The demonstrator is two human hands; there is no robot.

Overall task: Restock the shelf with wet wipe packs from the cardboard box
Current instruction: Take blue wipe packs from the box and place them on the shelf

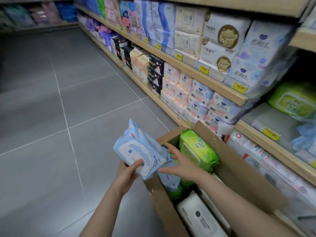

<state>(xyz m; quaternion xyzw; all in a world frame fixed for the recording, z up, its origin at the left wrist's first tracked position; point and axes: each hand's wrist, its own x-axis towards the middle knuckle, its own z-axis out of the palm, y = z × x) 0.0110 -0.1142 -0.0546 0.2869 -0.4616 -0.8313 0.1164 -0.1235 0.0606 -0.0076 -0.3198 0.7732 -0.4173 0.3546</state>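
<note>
Left hand (126,175) held a blue wipe pack (136,151) clear above the cardboard box (239,161), freeing my right hand (181,161), its grip wide, to reach for more near the shelf (277,149).

"10.00" on yellow price tag (240,87)

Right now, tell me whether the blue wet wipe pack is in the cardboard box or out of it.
Out. The left hand grips the blue pack above the cardboard box's left rim, over the floor; the right hand reaches beside it, fingers spread.
</note>
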